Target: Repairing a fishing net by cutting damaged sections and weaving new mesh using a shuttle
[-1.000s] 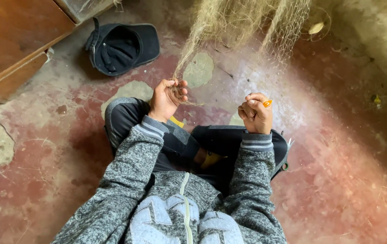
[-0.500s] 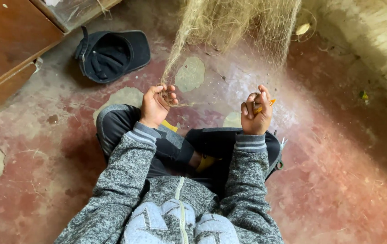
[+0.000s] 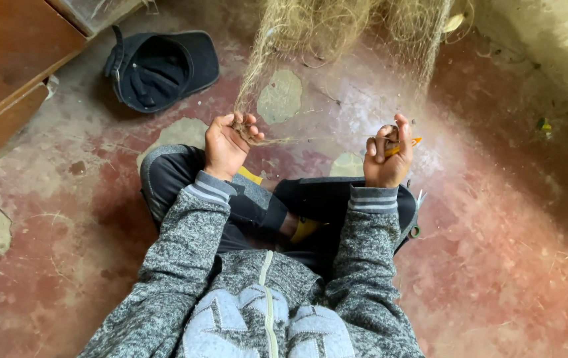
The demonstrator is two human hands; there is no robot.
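The left hand (image 3: pixel 226 142) pinches a bunched edge of the fine tan mesh fishing net (image 3: pixel 337 30), which hangs from the far side down to both hands over the worn red concrete floor (image 3: pixel 509 265). A thin strand of net runs across to the right hand (image 3: pixel 387 156), whose fingers are curled tight around a small yellow-orange netting needle (image 3: pixel 404 144). A dark upturned cap (image 3: pixel 158 69) lies far left, beside a brown wooden cabinet (image 3: pixel 5 59).

net (image 3: pixel 337 33) runs off the top edge. yellow tool (image 3: pixel 404 145) mostly hidden inside right hand (image 3: pixel 385 159). wooden furniture (image 3: pixel 5 59) cut by left edge. scissors (image 3: pixel 416 222) partly hidden behind leg.
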